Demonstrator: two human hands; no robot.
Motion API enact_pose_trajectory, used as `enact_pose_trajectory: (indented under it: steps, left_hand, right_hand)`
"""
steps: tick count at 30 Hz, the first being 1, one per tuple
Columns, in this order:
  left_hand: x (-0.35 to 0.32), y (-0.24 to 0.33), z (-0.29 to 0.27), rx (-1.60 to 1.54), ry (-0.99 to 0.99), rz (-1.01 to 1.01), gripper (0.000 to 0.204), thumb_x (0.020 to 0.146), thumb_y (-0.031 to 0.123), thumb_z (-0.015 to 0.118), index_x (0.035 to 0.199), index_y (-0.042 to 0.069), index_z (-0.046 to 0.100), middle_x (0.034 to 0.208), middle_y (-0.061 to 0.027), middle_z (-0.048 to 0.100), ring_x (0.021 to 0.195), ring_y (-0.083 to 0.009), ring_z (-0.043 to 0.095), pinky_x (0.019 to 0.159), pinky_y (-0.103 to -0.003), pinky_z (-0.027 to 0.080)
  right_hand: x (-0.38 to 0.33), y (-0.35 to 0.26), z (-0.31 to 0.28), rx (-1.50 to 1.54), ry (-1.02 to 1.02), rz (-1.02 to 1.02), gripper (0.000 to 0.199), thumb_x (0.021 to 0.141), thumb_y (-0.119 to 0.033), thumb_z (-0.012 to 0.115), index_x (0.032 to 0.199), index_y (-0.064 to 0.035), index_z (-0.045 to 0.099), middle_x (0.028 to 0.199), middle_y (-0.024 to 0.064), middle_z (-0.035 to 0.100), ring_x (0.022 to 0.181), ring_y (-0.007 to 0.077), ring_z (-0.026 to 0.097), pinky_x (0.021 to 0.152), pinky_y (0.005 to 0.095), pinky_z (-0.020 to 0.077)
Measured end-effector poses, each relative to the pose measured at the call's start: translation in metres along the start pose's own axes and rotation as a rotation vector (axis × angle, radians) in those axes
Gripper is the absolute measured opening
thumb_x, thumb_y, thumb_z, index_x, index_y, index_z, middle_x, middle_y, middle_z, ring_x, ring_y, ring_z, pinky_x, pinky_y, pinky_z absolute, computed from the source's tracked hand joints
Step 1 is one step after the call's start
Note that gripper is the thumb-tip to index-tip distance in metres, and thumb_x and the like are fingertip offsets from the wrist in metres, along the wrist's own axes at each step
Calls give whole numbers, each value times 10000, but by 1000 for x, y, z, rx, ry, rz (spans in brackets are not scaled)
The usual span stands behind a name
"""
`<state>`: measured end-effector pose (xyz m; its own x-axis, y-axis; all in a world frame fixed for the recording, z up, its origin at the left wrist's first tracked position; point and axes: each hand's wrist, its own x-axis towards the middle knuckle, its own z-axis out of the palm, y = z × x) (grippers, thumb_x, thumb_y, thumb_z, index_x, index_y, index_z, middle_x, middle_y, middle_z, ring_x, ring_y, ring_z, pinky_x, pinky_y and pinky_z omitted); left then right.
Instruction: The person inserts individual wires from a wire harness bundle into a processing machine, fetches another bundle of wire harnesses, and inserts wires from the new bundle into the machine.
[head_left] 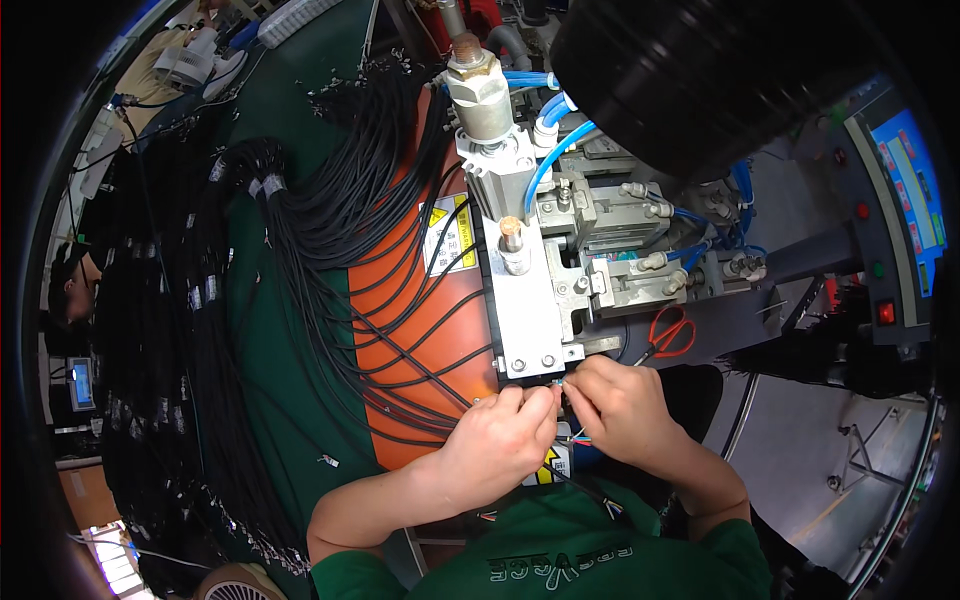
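Observation:
My left hand (pixel 505 440) and my right hand (pixel 622 408) meet at the front end of a metal press fixture (pixel 525 310). Both are closed, thumbs and fingers pinched together around something tiny at the fixture's lower edge, too small to name. Thin coloured wires (pixel 574 439) show just below the fingertips, between the two hands. A black cable with bare coloured wire ends (pixel 612 508) hangs lower, against my green shirt. To the left of the fixture, several black cables (pixel 400 345) fan out over an orange panel (pixel 395 290), some reaching my left hand.
Red-handled scissors (pixel 672 335) lie right of the fixture. Blue air hoses (pixel 555 160) run to its cylinders, and a large black round object (pixel 700 80) overhangs it. A control screen (pixel 908 190) stands at the far right. Bundled black cables (pixel 170 350) cover the left side.

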<state>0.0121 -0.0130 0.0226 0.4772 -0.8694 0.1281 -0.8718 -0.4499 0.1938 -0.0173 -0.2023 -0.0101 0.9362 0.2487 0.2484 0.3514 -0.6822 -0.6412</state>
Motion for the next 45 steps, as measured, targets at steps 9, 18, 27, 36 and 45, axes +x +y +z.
enact_pose_trajectory:
  steps: [9,18,27,36,45]
  left_hand:
    - [0,-2,1,-41,19,-24,430,734,89,592,1143,-44,601,817,-59,469,695,-182,524,555,-286,486]
    - [-25,-17,7,-241,218,-176,419,643,28,635,1060,-16,636,918,-95,565,843,-257,587,692,-366,484]
    - [-27,-16,10,-289,274,-238,310,761,31,677,1065,-10,629,822,-101,559,720,-242,601,614,-335,472]
    - [-16,-12,9,-595,344,-200,279,716,-43,686,991,-6,651,836,-133,633,662,-274,633,571,-333,501]
    - [-6,-3,3,-270,207,-49,284,737,76,660,1004,-18,639,738,-67,555,603,-206,587,511,-331,435]
  right_hand:
    - [-5,2,18,96,192,10,73,811,-62,652,848,-7,620,814,97,629,576,258,624,491,338,482]
    - [-14,13,27,931,3,596,128,904,-56,605,865,63,578,696,48,611,559,40,555,462,219,419]
    - [-17,-14,3,567,100,6,298,762,-14,737,1043,-8,640,965,91,629,578,91,557,499,224,420]
    - [-19,-18,27,1196,192,339,161,925,-31,578,1079,17,587,822,52,636,560,11,525,509,156,385]
    - [-16,-11,14,1301,11,534,176,897,2,591,1062,1,530,853,-3,561,748,18,548,644,168,435]
